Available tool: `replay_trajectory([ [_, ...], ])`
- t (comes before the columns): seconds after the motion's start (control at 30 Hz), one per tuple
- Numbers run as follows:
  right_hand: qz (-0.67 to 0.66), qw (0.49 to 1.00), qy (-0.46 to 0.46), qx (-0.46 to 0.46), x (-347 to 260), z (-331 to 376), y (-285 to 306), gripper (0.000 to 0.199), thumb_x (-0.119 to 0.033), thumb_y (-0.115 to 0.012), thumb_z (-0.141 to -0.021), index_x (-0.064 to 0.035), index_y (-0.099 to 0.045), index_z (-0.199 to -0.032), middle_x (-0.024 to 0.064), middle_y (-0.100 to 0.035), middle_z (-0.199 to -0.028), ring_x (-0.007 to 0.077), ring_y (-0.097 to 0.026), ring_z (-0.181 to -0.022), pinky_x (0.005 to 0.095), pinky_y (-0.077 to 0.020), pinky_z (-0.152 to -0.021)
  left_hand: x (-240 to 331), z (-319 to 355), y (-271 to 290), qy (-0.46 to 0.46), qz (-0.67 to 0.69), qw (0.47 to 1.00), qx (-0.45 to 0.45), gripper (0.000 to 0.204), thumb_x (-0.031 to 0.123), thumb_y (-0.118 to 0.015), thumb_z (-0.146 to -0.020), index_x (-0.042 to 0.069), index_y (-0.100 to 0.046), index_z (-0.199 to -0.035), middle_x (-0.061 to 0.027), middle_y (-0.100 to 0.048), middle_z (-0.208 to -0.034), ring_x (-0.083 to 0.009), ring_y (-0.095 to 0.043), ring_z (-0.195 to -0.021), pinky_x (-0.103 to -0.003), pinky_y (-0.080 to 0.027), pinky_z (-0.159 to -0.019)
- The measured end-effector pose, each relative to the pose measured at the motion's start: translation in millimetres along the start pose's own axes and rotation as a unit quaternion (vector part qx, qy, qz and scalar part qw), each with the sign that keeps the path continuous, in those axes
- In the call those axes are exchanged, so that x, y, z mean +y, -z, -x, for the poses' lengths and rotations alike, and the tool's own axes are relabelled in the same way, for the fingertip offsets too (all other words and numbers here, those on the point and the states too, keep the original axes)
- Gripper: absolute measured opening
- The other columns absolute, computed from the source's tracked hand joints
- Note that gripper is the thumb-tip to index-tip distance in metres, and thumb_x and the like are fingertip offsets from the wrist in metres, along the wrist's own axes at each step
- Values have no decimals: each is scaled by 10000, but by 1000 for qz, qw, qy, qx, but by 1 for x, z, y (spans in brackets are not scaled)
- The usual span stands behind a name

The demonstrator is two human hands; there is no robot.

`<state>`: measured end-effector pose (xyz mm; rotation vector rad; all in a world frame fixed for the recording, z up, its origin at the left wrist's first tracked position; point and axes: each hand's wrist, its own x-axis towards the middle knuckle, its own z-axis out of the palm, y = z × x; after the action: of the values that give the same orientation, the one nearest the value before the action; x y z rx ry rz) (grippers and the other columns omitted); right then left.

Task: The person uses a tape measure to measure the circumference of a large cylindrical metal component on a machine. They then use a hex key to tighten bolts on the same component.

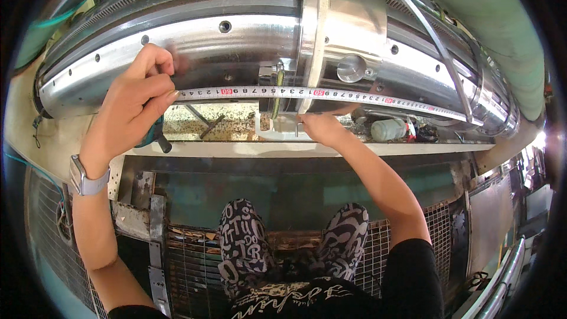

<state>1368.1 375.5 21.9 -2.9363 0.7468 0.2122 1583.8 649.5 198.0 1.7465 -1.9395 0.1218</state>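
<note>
A white tape measure strip [366, 95] is stretched along a large shiny steel cylinder [195, 53], running from my left hand to near the cylinder's right end. My left hand [131, 103] pinches the strip's left end between thumb and curled fingers. Below the strip, near the middle, my right hand [323, 130] is closed beside a short metal pin [297, 129]; what its fingers grip, if anything, is hidden. A bright steel collar [345, 23] with a pale band [318, 41] circles the cylinder just above this hand.
Under the cylinder, a ledge [413, 149] carries a translucent bottle [388, 130] and a T-shaped metal tool [207, 124]. A dark-handled teal tool [157, 136] lies behind my left wrist. A thin metal bar [428, 29] slants across the right side. Mesh grating [195, 272] spans the floor.
</note>
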Motion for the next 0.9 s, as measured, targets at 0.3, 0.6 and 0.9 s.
replay_trajectory([
  [0.3, -81, 994, 60, -32, 31, -55, -44, 336, -277, -587, -800, -149, -576, -1111, 156, -637, -986, 354, -606, -888, 430, -476, -759, 0, -3, -3, -65, 7, 997, 45, 132, 29, -564, -801, -25, -461, -740, -98, -408, -927, -222, -427, -716, -296, -382, -627],
  [0.6, -77, 989, 113, -63, 35, -85, -73, 264, -201, -561, -799, -74, -579, -1030, 158, -603, -1028, 331, -586, -878, 424, -453, -749, 0, 0, -2, -36, 15, 999, 20, 144, 29, -544, -805, -28, -439, -725, -101, -393, -958, -188, -395, -728, -278, -361, -676],
  [0.9, -45, 998, 3, 46, 39, -55, -41, 390, -363, -432, -868, -76, -543, -1107, 156, -604, -1066, 316, -591, -968, 428, -456, -825, 3, -2, 2, -21, 13, 1000, 11, 157, 36, -548, -800, -29, -435, -712, -100, -391, -953, -187, -393, -727, -281, -362, -671],
])
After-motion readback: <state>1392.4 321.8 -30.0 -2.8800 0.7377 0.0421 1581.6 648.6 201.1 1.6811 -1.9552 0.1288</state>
